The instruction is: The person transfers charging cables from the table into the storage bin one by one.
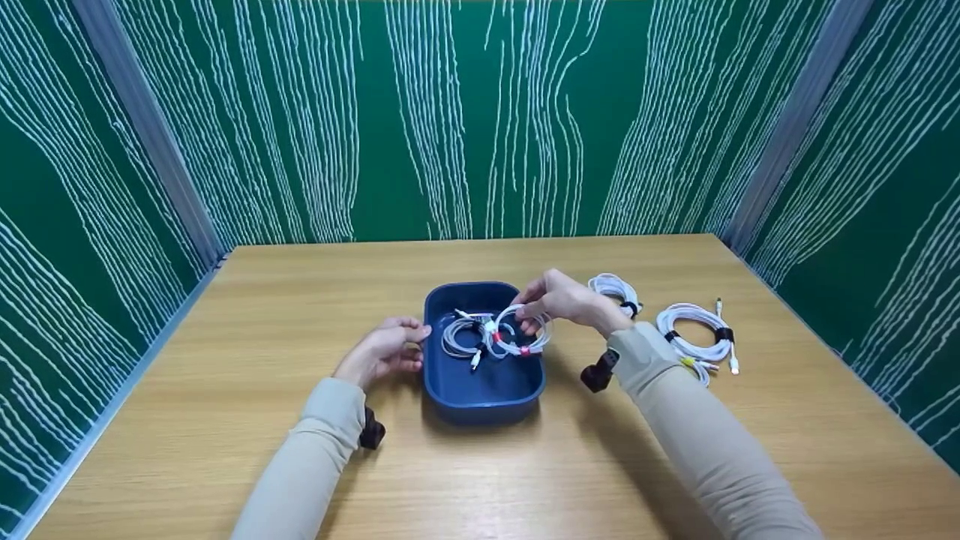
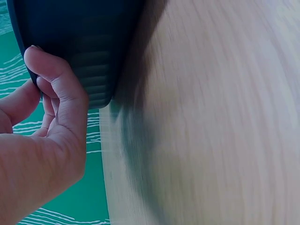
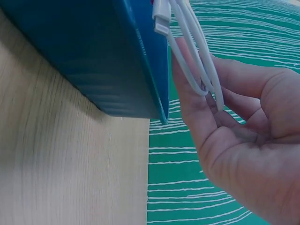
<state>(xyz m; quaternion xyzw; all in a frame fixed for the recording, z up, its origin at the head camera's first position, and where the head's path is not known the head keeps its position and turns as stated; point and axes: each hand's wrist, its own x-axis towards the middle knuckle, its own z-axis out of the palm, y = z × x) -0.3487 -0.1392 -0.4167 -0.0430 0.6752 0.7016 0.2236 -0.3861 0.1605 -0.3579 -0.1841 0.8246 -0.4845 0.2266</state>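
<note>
A dark blue plastic bin (image 1: 480, 388) stands on the table in the head view. My left hand (image 1: 384, 349) pinches the rim of its left wall; in the left wrist view its fingers (image 2: 70, 91) bend against the outside of that wall. Over the bin's right half, my right hand (image 1: 564, 298) holds a coiled white charging cable (image 1: 511, 348) with red ties. A white plug hangs from this coil in the right wrist view, beside the bin wall. Inside the bin lies a greyish coiled cable (image 1: 447, 343) with a black tie, partly overlapped by the held coil.
Right of the bin, a white cable coil (image 1: 609, 283) lies partly behind my right hand. A larger white coil (image 1: 679, 310) with black ties lies further right, and a small cable with a yellow tie (image 1: 688, 361) sits at its near side. Green panels (image 1: 480, 150) enclose the wooden table (image 1: 300, 300).
</note>
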